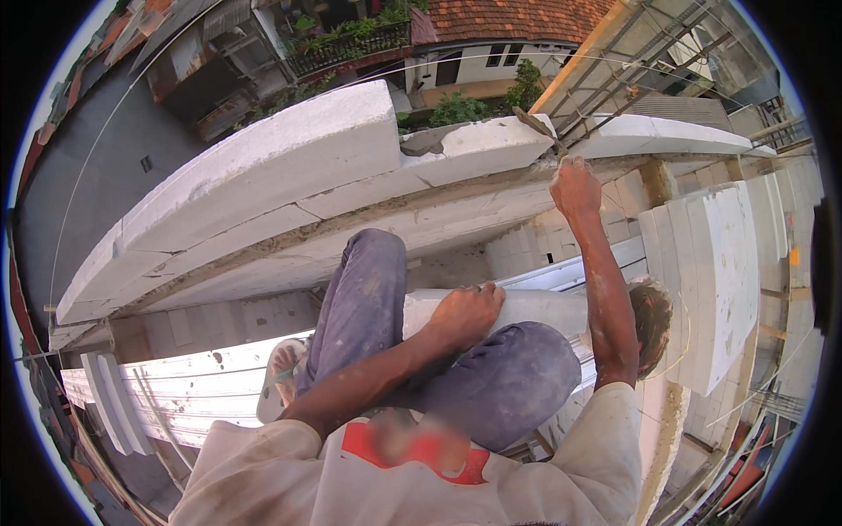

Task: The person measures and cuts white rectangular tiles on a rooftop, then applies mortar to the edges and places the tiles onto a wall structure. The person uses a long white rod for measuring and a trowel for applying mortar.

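Head view shows us perched high against a wall of white aerated blocks, knees drawn up, with the street and a tiled roof (509, 17) far below. Our two hands are well apart. Our left hand (465, 311) lies on top of a loose block (539, 309) that rests across our lap, its fingers hooked over the far edge and holding it steady. Our right hand (574, 188) reaches up to the wall top and is closed around the handle of a trowel (533, 123), whose dark blade lies over the joint just beyond the hand.

A smear of grey mortar (425, 140) sits on the wall block (495, 142) beside the trowel, next to the raised end of the long upper-course block (289, 149). We judge that we are at the bedding stage: mortar is being spread or trimmed on the course while the loose block waits on our knees, not yet lifted.

The next move calls for an even bed across the seat. After that, the trowel hand needs to come free, because the block looks too bulky to lift safely with one hand from this perch. Balance matters most: our sandal (279, 377) is braced over a corrugated sheet (202, 386), and more blocks are stacked (719, 263) to our right. What may be another person's head (653, 317) shows below us.
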The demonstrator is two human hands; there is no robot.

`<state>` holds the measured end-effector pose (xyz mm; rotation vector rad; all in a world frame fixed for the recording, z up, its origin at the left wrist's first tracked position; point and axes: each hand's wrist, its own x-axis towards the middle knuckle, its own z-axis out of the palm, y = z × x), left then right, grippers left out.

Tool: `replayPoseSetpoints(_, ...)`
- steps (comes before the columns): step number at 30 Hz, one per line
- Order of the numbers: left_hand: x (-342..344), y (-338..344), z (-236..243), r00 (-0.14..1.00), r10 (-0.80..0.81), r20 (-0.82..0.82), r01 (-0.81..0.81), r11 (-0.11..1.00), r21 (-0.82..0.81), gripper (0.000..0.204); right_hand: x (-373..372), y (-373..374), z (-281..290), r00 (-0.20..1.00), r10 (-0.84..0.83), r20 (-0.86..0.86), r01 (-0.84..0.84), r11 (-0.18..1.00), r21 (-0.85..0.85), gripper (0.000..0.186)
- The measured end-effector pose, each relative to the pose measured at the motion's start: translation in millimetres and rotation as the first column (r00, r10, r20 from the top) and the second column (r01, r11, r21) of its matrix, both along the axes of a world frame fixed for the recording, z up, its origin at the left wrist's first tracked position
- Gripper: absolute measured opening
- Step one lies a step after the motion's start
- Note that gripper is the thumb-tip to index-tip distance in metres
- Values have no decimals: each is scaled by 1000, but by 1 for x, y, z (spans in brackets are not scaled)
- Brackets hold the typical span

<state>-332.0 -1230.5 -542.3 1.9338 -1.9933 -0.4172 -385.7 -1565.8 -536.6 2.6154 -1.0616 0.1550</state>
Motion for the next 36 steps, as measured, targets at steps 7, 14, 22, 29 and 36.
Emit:
replayPoseSetpoints(7,2,4,2,1000,5,0,-5,1000,13,24,17,38,-13,998,59,38,-58,998,-35,28)
replayPoseSetpoints(14,1,2,1,1000,1,12,-1,1000,29,24,12,62,-45,977,185,105,-183,983,-23,46)
replayPoseSetpoints(22,-1,1,0,1000,-9,7,9,999,53,25,-24,66,-80,896,349,274,-387,917,99,42)
replayPoseSetpoints(29,0,3,2,1000,-7,2,7,997,82,26,10,72,-70,814,297,498,-456,859,233,30)
replayPoseSetpoints(36,2,1,6,999,3,-48,3,993,114,28,27,93,-81,801,468,373,-578,767,278,32)
